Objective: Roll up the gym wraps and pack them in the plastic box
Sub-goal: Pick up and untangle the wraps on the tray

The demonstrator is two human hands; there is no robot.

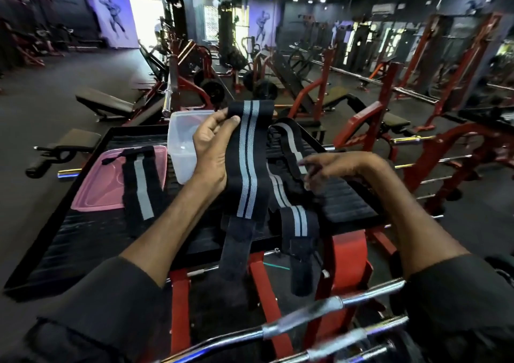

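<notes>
Bars [306,315] of chrome were noted nearest the viewer. Beyond them was the black ribbed platform [347,198] on which the work was laid out. The held wrap [246,168], black with two pale grey stripes, was seen with its long axis running away from the person. Its plain dark tail hung over the platform's near edge, and its far end was held high, pinched between thumb and fingertips of the left hand [214,145]. It was found flat and unrolled along its whole length.

The right hand [336,168] was recorded to the right of it and lower, fingers loosely curled, with the tips at a second wrap [290,140] lying slack on the platform. Whether that wrap was gripped could not be established.

A third wrap [140,187] was observed draped across the pink lid [91,193] at left. The plastic box [180,151], clear, open and apparently holding nothing, stood just beyond the left hand. It was judged to be nearer that hand than the right.
</notes>
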